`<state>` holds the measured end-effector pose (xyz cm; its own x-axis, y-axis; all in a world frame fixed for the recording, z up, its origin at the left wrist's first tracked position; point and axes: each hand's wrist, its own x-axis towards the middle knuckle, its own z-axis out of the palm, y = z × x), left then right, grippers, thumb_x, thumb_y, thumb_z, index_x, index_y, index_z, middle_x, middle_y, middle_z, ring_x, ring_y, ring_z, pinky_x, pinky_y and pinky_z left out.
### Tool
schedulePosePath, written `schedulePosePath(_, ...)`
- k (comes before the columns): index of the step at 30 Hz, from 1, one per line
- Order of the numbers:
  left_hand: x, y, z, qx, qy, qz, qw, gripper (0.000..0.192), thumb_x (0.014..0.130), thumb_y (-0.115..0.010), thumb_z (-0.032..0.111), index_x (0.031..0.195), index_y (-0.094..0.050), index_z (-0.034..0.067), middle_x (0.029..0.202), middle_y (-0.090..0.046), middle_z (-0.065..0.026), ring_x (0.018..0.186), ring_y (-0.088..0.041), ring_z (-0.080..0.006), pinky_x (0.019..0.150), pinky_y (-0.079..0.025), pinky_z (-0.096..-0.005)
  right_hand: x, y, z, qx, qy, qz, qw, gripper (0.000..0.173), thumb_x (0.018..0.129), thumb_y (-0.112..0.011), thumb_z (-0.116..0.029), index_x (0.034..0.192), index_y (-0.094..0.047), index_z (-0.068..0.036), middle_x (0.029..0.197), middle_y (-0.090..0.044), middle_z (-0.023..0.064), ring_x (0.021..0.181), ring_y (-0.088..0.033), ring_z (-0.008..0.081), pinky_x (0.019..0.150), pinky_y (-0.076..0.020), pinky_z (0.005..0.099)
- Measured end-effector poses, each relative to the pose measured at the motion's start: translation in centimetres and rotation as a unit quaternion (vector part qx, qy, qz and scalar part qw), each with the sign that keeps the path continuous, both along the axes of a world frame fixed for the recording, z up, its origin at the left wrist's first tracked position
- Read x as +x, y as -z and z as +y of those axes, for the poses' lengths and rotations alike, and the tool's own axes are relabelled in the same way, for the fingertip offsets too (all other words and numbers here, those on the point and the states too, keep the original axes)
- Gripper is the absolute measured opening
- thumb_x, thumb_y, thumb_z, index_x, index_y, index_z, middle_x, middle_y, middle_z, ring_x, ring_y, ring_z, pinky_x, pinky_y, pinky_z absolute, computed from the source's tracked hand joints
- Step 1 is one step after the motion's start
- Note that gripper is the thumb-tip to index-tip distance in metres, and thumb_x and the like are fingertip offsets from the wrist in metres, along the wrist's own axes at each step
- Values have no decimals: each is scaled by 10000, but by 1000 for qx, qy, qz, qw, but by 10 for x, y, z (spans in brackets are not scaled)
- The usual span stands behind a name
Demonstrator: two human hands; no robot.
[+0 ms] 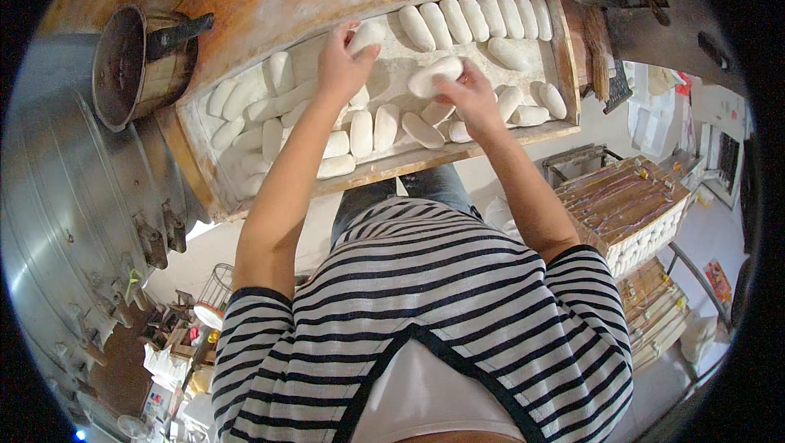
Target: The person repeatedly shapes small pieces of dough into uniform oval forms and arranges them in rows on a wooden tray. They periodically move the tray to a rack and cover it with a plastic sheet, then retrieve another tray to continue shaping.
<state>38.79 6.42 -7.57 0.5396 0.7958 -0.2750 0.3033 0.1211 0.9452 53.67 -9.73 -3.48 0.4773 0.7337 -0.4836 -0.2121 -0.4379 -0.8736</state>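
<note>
My left hand (348,62) grips a white, flour-dusted oblong piece (367,37), apparently dough, over the far middle of a shallow wooden tray (368,176). In my right hand (472,96) is a second such piece (432,77), raised above the tray's middle and slightly blurred. Along the tray's far right side several pieces (472,18) lie side by side in a neat row. One single piece (508,54) rests just in front of that row. Many more lie loosely at the left (264,110) and along the near side, partly hidden by my forearms.
A deep pot (119,69) with a dark handle stands left of the tray, beside large curved metal sheeting (67,167). A straw brush (596,53) lies past the tray's right end. Stacked wooden trays (625,197) stand on a metal frame at my right.
</note>
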Motion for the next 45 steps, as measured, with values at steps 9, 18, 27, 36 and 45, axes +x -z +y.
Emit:
schedulePosePath(9,22,-46,-59,-456,-222,-333,795,432,993,-385,431,1187,-514,67,1150,-578,-93,1059,-557,-236,920,-461,-393,-34,-16,17,65,-67,-264,960,357,815,-691,-167,1087,-551,17,1021,-629,141,981,-564,248,866,-450,346)
schedulePosePath(18,6,-70,-68,-329,-106,-253,904,751,960,-350,579,1514,-96,140,1565,-129,3,1412,-185,-188,1143,-186,-382,-70,-33,53,133,-127,-132,974,716,970,-377,-404,1406,-190,131,1472,-240,304,1385,-229,383,1123,-207,389)
schedulePosePath(27,8,-81,-30,-427,-143,-281,847,792,940,-320,637,1515,-104,136,1523,-247,-61,1387,-250,-199,1134,-211,-358,-79,-32,68,152,-82,-215,961,688,862,-606,-364,1312,-357,93,1261,-451,307,1228,-404,414,1032,-321,430)
schedulePosePath(36,-2,-7,0,-306,-173,-199,915,748,979,-363,510,1479,-153,-5,1541,-191,-163,1421,-207,-252,1155,-166,-376,4,46,90,-5,-44,-651,758,449,731,-714,-218,1126,-569,-61,1082,-553,157,1017,-510,330,881,-406,452)
schedulePosePath(45,24,-14,-17,-309,-225,-175,907,639,959,-531,304,1429,-257,-32,1473,-320,-181,1371,-317,-266,1112,-280,-423,26,43,70,0,-169,-608,776,393,708,-714,-117,1074,-581,-60,1064,-597,109,998,-570,283,878,-453,404)
